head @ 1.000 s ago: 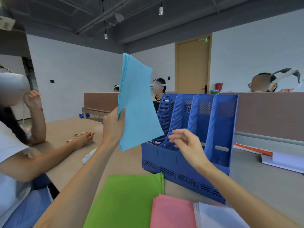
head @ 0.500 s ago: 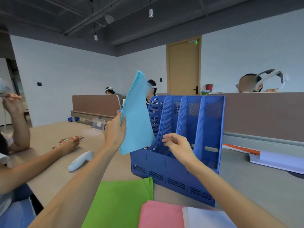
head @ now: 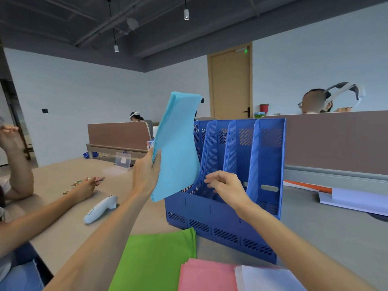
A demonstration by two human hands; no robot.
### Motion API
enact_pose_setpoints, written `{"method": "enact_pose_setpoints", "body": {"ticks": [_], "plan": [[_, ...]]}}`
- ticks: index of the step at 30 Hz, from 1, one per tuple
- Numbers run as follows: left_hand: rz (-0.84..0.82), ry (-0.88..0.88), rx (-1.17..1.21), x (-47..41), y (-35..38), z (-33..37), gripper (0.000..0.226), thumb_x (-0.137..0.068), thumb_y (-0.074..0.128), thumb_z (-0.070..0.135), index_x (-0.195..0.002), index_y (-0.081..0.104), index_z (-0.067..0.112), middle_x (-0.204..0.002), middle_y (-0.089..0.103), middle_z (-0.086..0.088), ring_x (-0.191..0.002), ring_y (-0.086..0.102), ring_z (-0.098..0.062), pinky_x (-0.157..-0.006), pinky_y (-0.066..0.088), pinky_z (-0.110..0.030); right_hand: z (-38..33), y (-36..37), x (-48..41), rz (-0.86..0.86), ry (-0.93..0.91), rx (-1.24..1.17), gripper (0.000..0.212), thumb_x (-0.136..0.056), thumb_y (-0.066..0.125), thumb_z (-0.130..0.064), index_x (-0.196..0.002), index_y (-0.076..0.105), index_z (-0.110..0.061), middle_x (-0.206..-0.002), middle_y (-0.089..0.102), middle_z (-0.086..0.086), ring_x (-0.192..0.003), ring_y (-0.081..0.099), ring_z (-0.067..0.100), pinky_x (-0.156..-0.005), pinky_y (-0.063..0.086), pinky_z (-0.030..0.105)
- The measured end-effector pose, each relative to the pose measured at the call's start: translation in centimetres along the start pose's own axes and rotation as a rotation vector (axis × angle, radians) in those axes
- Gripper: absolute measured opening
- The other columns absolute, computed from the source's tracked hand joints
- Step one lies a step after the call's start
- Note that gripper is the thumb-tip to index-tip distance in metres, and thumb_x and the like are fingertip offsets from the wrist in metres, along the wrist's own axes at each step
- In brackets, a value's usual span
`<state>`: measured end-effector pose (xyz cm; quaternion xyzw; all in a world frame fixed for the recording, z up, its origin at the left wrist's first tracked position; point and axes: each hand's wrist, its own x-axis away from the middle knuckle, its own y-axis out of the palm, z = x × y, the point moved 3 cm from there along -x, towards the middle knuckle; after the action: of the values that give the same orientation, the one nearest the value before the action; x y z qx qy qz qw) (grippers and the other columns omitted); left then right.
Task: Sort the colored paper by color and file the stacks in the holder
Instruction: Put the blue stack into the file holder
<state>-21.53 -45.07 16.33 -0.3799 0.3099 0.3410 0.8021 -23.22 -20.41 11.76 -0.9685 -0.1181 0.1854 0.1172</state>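
Upright, the blue paper stack [head: 176, 148] has its long axis near vertical, its lower end at the leftmost slot of the blue holder [head: 220, 223]. The left hand [head: 147, 171] grips its left edge. The right hand [head: 226, 186], fingers loosely curled, seems to touch a divider; whether it pinches, I cannot tell. A green stack [head: 155, 261], a pink stack [head: 207, 276] and a white stack [head: 268, 278] lie in front.

Left arm raised, left hand [head: 147, 173] pinching blue paper stack [head: 176, 148] at its edge. Right arm extended, right hand [head: 227, 189] lower, fingers loosely curled; grip unclear.
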Motion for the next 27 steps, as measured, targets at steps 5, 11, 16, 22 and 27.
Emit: {"method": "enact_pose_setpoints", "body": {"ticks": [5, 11, 16, 22, 27], "plan": [[-0.012, -0.019, 0.014, -0.5, 1.0, -0.1, 0.039, -0.1, 0.036, 0.043, -0.099, 0.059, 0.012, -0.06, 0.054, -0.008, -0.054, 0.05, -0.027, -0.049, 0.034, -0.032, 0.0, 0.0, 0.1, 0.032, -0.017, -0.028, 0.035, -0.092, 0.043, -0.002, -0.097, 0.069, -0.025, -0.098, 0.072, -0.013, -0.096, 0.066, 0.003, -0.094, 0.052, 0.034], [0.011, -0.039, -0.082, -2.4, 2.6, 1.4, 0.039, -0.101, 0.037, 0.039, -0.085, 0.053, 0.008, -0.07, 0.059, -0.015, -0.068, 0.054, -0.037, -0.055, 0.039, -0.04, -0.1, -0.1, 0.0, 0.05, -0.001, -0.057, 0.034, -0.093, 0.043, -0.004, -0.095, 0.07, -0.025, -0.096, 0.072, -0.014, -0.094, 0.066, 0.001, -0.094, 0.053, 0.034], [0.004, -0.067, -0.078, -2.6, 5.2, 3.0, 0.03, -0.102, 0.038, 0.033, -0.086, 0.051, 0.011, -0.068, 0.051, -0.009, -0.07, 0.053, -0.038, -0.057, 0.034, -0.035, 0.1, -0.2, 0.0, 0.042, 0.005, -0.054, 0.035, -0.093, 0.043, -0.005, -0.092, 0.07, -0.028, -0.096, 0.072, -0.014, -0.096, 0.066, 0.002, -0.095, 0.052, 0.034], [-0.169, -0.111, -0.007, -0.8, 9.2, 1.4, 0.032, -0.099, 0.04, 0.039, -0.111, 0.062, 0.02, -0.083, 0.066, -0.009, -0.083, 0.059, -0.037, -0.067, 0.044, -0.038, 0.2, -0.5, -0.1, 0.055, 0.009, -0.08, 0.034, -0.092, 0.043, -0.005, -0.09, 0.072, -0.024, -0.094, 0.073, -0.011, -0.093, 0.067, 0.006, -0.093, 0.053, 0.036], [-0.396, -0.285, 0.03, 0.3, 10.8, 0.3, 0.035, -0.097, 0.047, 0.037, -0.115, 0.062, 0.01, -0.094, 0.064, -0.01, -0.09, 0.057, -0.031, -0.073, 0.043, -0.034, 0.3, -0.3, -0.1, 0.05, 0.002, -0.087, 0.034, -0.091, 0.044, -0.005, -0.089, 0.072, -0.024, -0.093, 0.073, -0.009, -0.092, 0.067, 0.006, -0.093, 0.053, 0.035]]}}
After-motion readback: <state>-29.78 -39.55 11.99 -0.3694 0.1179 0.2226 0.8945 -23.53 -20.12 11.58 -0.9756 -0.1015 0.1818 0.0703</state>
